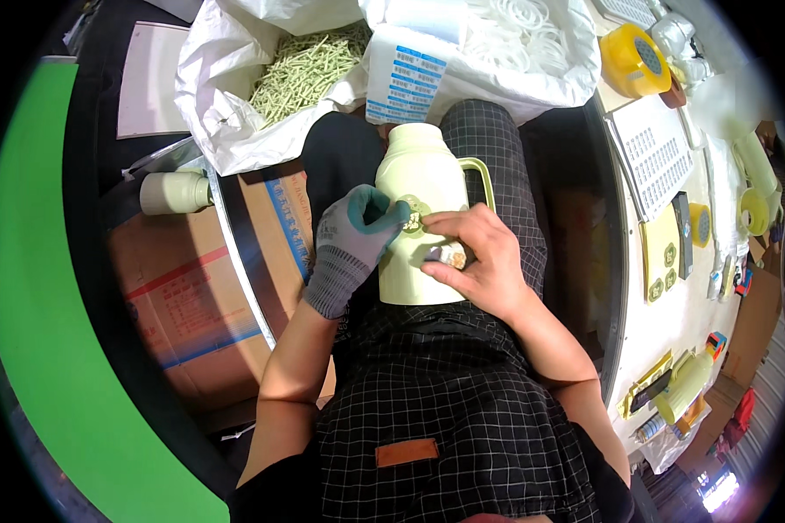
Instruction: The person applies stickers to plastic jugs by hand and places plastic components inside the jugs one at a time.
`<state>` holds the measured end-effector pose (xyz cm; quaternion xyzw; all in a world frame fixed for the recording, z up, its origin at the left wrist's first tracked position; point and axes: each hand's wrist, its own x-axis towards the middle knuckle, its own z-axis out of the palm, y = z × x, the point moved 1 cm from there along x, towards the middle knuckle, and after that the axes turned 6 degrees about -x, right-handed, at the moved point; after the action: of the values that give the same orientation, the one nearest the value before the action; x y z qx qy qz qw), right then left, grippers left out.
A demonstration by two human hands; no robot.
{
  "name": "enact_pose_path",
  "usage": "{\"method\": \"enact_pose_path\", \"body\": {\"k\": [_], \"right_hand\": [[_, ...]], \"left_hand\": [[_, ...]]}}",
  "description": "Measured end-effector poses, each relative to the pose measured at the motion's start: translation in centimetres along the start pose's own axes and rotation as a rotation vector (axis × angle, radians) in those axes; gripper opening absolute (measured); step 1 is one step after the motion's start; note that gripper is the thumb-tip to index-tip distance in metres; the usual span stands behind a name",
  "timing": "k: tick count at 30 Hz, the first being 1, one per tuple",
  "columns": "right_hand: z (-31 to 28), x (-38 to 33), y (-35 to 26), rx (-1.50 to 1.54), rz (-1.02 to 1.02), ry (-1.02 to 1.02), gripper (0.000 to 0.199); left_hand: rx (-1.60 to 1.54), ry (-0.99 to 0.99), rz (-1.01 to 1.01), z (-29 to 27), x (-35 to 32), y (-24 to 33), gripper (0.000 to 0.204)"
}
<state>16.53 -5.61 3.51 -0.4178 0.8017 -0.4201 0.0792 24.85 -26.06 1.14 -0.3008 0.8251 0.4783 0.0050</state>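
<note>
On my lap stands a pale green plastic flask with side handle (420, 218), smooth, likely slippery, best steadied by its body. My gloved left hand (351, 247) presses its round sticker (413, 218); my bare right hand (480, 261) pinches what seems a small tool.

The person's left hand (351, 248) wears a grey knitted work glove with teal-green coated fingertips and a ribbed cuff ending at the wrist; the right hand (480, 257) is bare, with no glove; both forearms are uncovered, no sleeves reaching them; below the glove's cuff, the lap is covered by a black garment with a thin white grid check (445, 410); a small brown leather-like rectangular patch (407, 452) is sewn on it.
</note>
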Motion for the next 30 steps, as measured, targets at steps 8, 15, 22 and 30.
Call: {"method": "enact_pose_path", "body": {"k": [8,15,22,30], "right_hand": [[-0.4,-5.9,0.3,-0.037,0.195,-0.07,0.088],[0.8,-5.4,-0.3,-0.093,0.183,0.03,0.07],[1.6,-6.6,0.6,-0.125,0.22,0.1,0.068],[1.2,-6.2,0.6,-0.042,0.16,0.103,0.066]], "left_hand": [[-0.021,0.123,0.51,-4.4,-2.9,3.3,0.022],[0.279,-0.093,1.444,-7.7,-7.6,19.1,0.022],[0.319,-0.063,1.7,-5.4,-7.8,22.3,0.022],[0.34,-0.001,1.756,-5.3,-8.2,22.6,0.023]]}}
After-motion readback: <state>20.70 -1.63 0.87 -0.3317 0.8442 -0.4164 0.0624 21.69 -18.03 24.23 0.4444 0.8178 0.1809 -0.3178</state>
